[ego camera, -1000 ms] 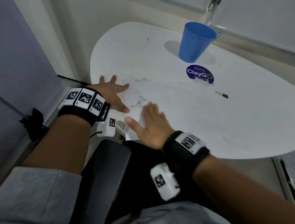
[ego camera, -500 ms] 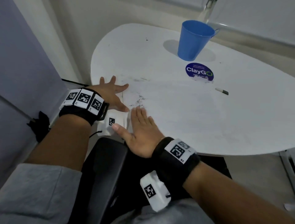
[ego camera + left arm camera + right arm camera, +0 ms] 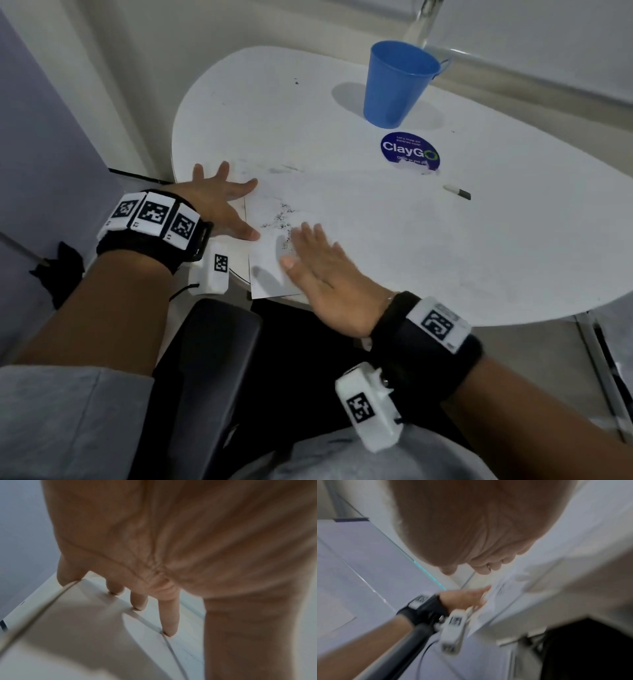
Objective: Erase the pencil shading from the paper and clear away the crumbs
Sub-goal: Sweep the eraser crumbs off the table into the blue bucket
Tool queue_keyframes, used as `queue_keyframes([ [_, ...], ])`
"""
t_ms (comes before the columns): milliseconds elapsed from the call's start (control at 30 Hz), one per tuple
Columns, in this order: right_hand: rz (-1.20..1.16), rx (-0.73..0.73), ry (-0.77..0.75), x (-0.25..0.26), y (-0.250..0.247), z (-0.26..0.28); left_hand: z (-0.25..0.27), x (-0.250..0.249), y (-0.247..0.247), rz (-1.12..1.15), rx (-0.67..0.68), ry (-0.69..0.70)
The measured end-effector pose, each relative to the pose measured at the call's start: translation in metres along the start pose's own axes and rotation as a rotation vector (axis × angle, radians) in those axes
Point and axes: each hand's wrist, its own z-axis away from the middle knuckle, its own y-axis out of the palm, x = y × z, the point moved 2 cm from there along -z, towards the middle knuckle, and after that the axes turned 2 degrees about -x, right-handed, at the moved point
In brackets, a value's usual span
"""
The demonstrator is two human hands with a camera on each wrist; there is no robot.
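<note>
Your white table w/ a blue cup upright at its far side, a ClayGo sticker, a small marker, paper overhanging the near edge, dark crumbs on it.

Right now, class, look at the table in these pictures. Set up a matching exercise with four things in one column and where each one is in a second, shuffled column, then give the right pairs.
Column one:
1. blue cup
2. ClayGo sticker
3. eraser crumbs
4. left hand

Column two:
A. scattered on the paper between the two hands
B. flat on the table, just in front of the cup
C. pressed flat, fingers spread, at the paper's left edge
D. upright at the far side of the table

Pairs: 1-D, 2-B, 3-A, 4-C
</note>
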Motion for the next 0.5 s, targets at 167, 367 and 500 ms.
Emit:
queue_keyframes([
  [167, 0.109, -0.173, 0.441, -0.068, -0.029, 0.037, 0.002, 0.0, 0.0, 0.021, 0.012, 0.007],
  [367, 0.139, 0.04, 0.059, -0.008, 0.026, 0.009, 0.001, 0.001, 0.002, 0.016, -0.019, 0.013],
  [500, -0.021, -0.042, 0.043, -0.011, -0.007, 0.017, -0.003, 0.003, 0.002, 0.021, -0.017, 0.024],
])
